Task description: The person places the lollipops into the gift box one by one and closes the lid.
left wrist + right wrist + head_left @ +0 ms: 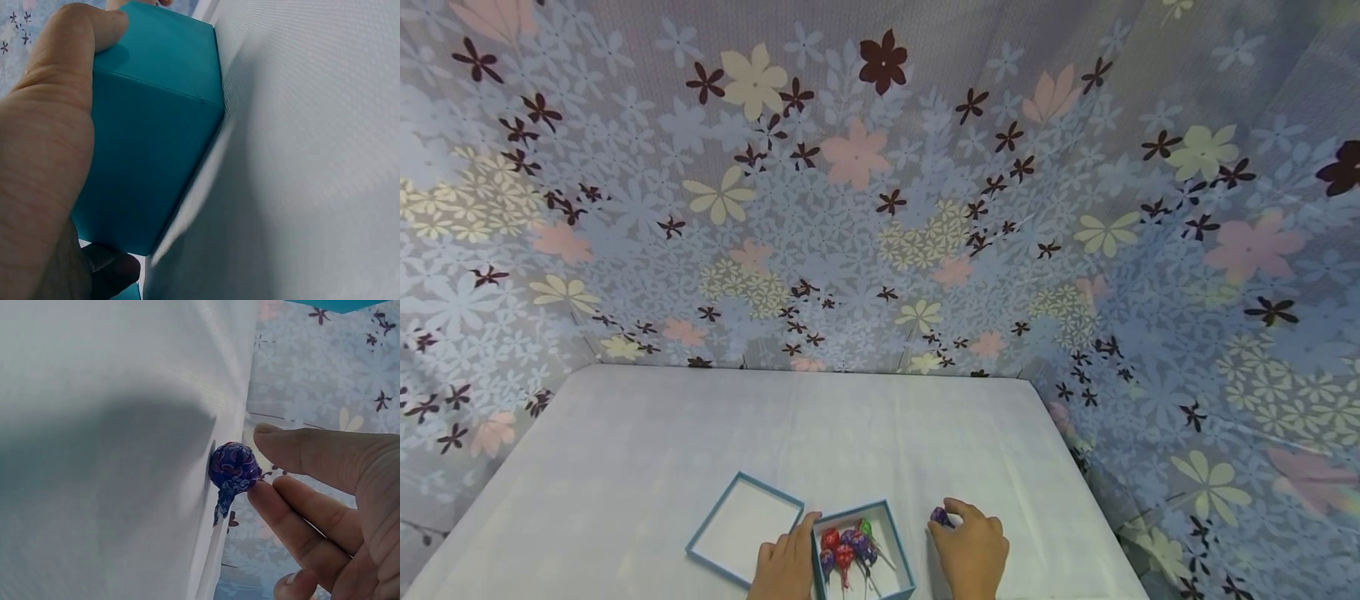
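Note:
My left hand (785, 567) holds the left side of a teal box (900, 546) with a white inside. In the left wrist view its thumb presses one wall of the box (150, 144) and a fingertip shows at the lower edge. Several wrapped lollipops (844, 553), red, purple and green, lie in the box with their white sticks toward me. To the right of the box, my right hand (973, 550) is around a purple lollipop (234, 465) on the table. A fingertip is right at the wrapped candy, while the thumb stands slightly off it.
A teal-edged white lid (741, 529) lies inside up to the left of the box, close by my left hand. White cloth covers the table (820, 433). Flowered fabric (850, 208) hangs behind the table and along its sides.

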`<state>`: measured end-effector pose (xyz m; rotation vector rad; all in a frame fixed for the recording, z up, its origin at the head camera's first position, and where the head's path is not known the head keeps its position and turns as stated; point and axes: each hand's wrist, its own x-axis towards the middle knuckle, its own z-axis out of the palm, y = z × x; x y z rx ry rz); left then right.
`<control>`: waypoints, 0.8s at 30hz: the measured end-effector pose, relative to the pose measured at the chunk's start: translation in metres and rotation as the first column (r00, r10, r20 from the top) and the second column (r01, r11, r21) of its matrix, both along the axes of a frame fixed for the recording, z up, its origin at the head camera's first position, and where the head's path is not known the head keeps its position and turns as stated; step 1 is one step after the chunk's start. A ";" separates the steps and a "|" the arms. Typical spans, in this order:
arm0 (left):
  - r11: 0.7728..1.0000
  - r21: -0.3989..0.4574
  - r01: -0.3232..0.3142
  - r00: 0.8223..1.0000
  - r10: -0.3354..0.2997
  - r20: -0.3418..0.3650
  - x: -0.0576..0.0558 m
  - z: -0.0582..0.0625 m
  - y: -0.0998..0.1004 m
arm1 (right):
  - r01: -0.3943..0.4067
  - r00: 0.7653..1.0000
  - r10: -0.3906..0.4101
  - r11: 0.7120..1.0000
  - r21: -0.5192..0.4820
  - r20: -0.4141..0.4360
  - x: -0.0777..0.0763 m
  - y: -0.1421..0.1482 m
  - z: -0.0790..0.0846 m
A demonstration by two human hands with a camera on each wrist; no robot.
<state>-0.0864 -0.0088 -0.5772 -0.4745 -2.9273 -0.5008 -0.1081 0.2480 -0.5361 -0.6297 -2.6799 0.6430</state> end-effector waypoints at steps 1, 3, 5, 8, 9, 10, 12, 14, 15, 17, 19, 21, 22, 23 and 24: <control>1.000 0.002 -0.004 1.000 0.004 0.002 0.000 -0.001 0.000 | 0.009 1.000 -0.009 1.000 -0.004 0.002 -0.001 0.000 -0.001; 1.000 0.010 -0.007 1.000 0.007 -0.003 -0.001 -0.002 0.000 | 0.023 1.000 -0.022 1.000 -0.016 0.011 -0.002 0.001 -0.002; 1.000 0.014 -0.016 1.000 0.016 -0.014 -0.001 -0.004 0.001 | 0.031 0.999 -0.030 0.999 -0.021 0.022 -0.003 0.001 -0.003; 1.000 0.013 -0.028 0.998 0.028 -0.051 0.000 -0.006 0.001 | 0.032 0.999 -0.031 0.999 -0.028 0.037 -0.004 0.002 -0.004; 1.000 0.011 -0.029 0.998 0.029 -0.063 0.001 -0.006 0.002 | 0.033 0.999 -0.031 0.999 -0.028 0.041 -0.004 0.002 -0.004; 0.999 0.007 -0.033 0.997 0.034 -0.074 0.001 -0.006 0.002 | 0.030 0.999 -0.029 0.999 -0.028 0.045 -0.004 0.003 -0.004; 0.999 0.000 -0.036 0.995 0.035 -0.095 0.002 -0.006 0.003 | 0.028 0.998 -0.026 0.999 -0.030 0.050 -0.004 0.003 -0.005; 0.999 -0.003 -0.033 0.994 0.032 -0.106 0.002 -0.006 0.004 | 0.028 0.998 -0.026 0.999 -0.030 0.053 -0.004 0.004 -0.006; 0.999 -0.005 -0.034 0.993 0.033 -0.111 0.003 -0.006 0.005 | 0.027 0.998 -0.026 0.999 -0.030 0.054 -0.004 0.004 -0.006; 0.999 -0.010 -0.036 0.993 0.035 -0.109 0.003 -0.006 0.005 | 0.028 0.998 -0.026 0.999 -0.035 0.054 -0.004 0.005 -0.006; 0.999 -0.016 -0.034 0.994 0.032 -0.102 0.004 -0.006 0.005 | 0.027 0.999 -0.025 0.999 -0.039 0.049 -0.003 0.006 -0.007; 0.999 -0.022 -0.035 0.994 0.033 -0.104 0.004 -0.006 0.004 | 0.020 0.999 -0.019 0.999 -0.042 0.042 -0.003 0.007 -0.007; 0.999 -0.021 -0.032 0.994 0.030 -0.108 0.004 -0.006 0.004 | 0.016 0.999 -0.014 0.999 -0.043 0.037 -0.003 0.008 -0.008; 0.999 -0.021 -0.034 0.992 0.031 -0.120 0.004 -0.006 0.004 | 0.008 1.000 -0.007 0.999 -0.041 0.028 -0.002 0.009 -0.008; 0.999 -0.022 -0.034 0.991 0.031 -0.129 0.005 -0.007 0.005 | 0.003 1.000 -0.002 0.999 -0.042 0.022 -0.002 0.009 -0.009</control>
